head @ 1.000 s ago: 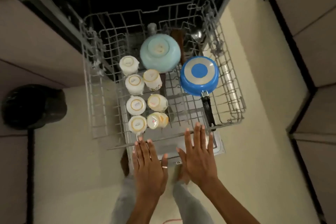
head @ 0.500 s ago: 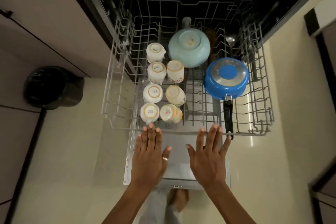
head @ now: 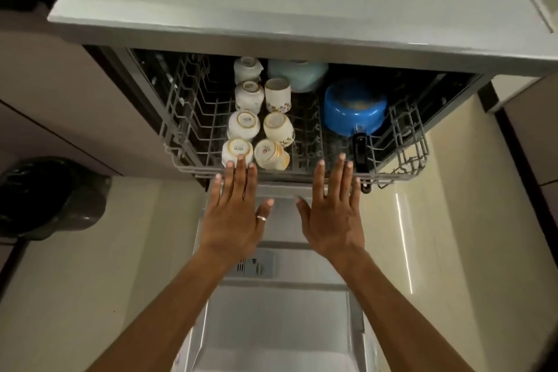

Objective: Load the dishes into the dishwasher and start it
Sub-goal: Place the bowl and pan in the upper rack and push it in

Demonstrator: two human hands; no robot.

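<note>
The grey wire rack (head: 187, 130) sits partly inside the dishwasher under the counter (head: 302, 9). It carries several upturned white cups (head: 244, 124), a pale blue bowl (head: 297, 75) at the back and a blue pan (head: 353, 109) whose black handle (head: 360, 149) points towards me. My left hand (head: 235, 214) lies flat with spread fingers, fingertips against the rack's front rim by the nearest cup. My right hand (head: 335, 214) is flat too, fingertips at the rim left of the pan handle. Neither hand holds anything.
The open dishwasher door (head: 277, 311) lies flat below my arms, with its detergent compartment (head: 256, 266) showing. A dark bin (head: 51, 196) stands on the floor at the left. Cabinet fronts (head: 525, 136) line the right side.
The rack has slid back into the dishwasher with both flat hands following its front rim. The bowl and rear cups are now under the counter edge.
</note>
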